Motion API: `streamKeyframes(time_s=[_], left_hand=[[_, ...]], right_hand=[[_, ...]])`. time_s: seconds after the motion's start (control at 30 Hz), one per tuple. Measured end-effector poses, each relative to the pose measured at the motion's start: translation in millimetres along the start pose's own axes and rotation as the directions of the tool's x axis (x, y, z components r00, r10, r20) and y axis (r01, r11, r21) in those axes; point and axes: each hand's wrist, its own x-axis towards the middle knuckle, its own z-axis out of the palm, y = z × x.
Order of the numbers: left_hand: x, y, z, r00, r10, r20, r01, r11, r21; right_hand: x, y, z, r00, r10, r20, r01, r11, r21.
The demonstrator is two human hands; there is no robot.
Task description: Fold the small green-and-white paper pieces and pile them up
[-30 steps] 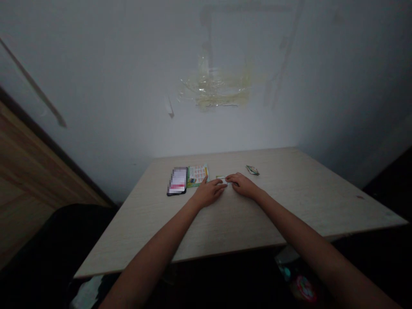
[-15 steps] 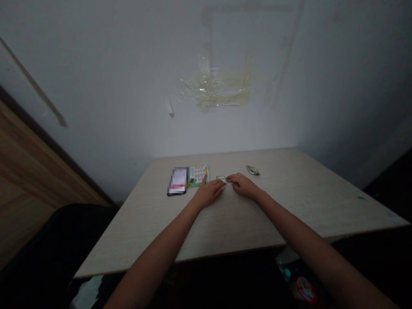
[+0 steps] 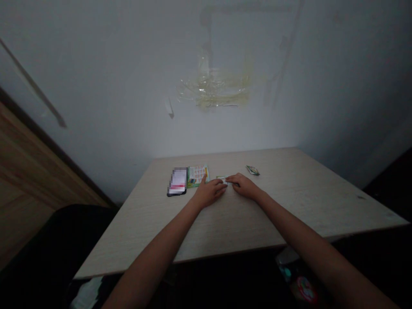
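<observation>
small flat white paper piece w/ yellow-green edge [image 3: 221, 177] lies just below frame centre, betw left hand [image 3: 210, 192] & right hand [image 3: 243, 185], both seemingly touching it, neither clearly nearer; hands slightly apart, can't tell if either pinches; long axis hidden by fingers

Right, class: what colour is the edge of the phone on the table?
The phone has a black edge, best seen in the head view.

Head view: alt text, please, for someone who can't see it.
A person's left hand and right hand touch a small paper on a pale table. A smartphone and printed sheet lie to the left, what looks like folded paper beyond the right hand; tape clings to the wall behind.
</observation>
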Motion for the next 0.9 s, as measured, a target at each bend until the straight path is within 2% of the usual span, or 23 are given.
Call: streamKeyframes(time_s=[0.23,0.57,0.9], left_hand=[[-2,1,3.3,1.000,-0.014,-0.027,0.015,1.000,0.008],[-1,-1,7.7,0.996,-0.086,-0.018,0.085,0.994,-0.069],[2,4,-3.4,0.990,-0.130,-0.054,0.132,0.990,0.043]], right_hand=[[-2,-1,-2,1.000,0.003,-0.002,-0.003,1.000,-0.026],[0,-9,-2,1.000,0.003,0.004,-0.003,0.999,-0.039],[1,-10,-2,1.000,0.007,-0.005,-0.007,0.999,-0.047]])
